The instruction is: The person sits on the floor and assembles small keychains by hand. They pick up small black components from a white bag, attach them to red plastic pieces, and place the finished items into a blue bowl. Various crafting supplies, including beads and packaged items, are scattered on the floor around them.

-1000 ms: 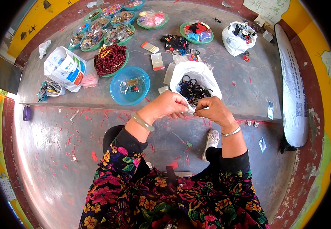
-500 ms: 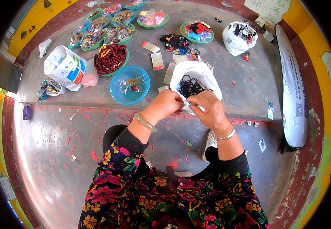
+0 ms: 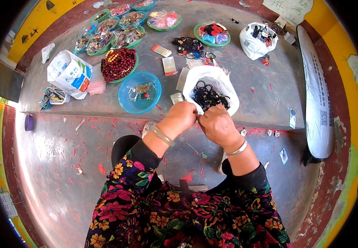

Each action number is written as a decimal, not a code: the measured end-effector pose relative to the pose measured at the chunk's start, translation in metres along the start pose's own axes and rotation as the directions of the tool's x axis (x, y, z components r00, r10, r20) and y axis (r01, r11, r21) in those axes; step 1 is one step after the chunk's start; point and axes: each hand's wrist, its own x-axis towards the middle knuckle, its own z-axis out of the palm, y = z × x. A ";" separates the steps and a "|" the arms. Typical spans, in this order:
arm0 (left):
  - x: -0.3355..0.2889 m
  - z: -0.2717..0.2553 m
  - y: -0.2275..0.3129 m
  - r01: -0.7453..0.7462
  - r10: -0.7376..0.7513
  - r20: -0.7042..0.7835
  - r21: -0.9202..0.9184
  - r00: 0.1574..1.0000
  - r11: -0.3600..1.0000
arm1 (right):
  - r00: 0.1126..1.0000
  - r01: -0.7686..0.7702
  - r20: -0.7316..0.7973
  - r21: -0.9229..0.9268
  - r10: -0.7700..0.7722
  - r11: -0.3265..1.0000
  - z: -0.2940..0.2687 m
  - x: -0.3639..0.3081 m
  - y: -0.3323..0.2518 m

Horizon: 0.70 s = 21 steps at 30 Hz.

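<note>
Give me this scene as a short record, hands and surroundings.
Left hand: fingers curled; anything pinched is hidden
Right hand: fingertips close to the left's; anything pinched is hidden
Nearest to both: open white plastic bag, black hair ties inside
Left of bag: blue plastic basin, small items inside
Beyond basin: dark red beads on green dish

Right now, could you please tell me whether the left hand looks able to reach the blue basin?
Probably yes: the open-topped blue basin sits ahead and left of the left hand, with nothing tall between them.
</note>
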 end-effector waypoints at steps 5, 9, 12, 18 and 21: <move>0.000 0.002 0.000 0.022 -0.023 0.009 0.052 1.000 0.998 | 0.995 0.001 0.097 -0.067 0.005 0.998 0.001 -0.001 -0.002; -0.001 0.000 0.006 0.015 -0.016 0.017 0.040 1.000 0.999 | 0.987 -0.057 0.142 -0.127 0.075 0.990 0.003 -0.004 -0.005; -0.002 0.001 0.007 0.013 -0.014 0.019 0.053 1.000 0.999 | 0.966 -0.100 0.218 -0.190 0.141 0.977 0.003 -0.005 -0.007; 0.001 -0.006 0.009 0.036 -0.034 0.030 -0.052 0.999 0.998 | 0.942 -0.240 0.184 -0.216 0.281 0.946 0.008 -0.007 0.000; 0.002 -0.017 0.010 -0.028 0.034 0.034 -0.173 0.999 0.984 | 0.910 -0.409 0.072 -0.020 0.409 0.912 0.003 -0.008 0.010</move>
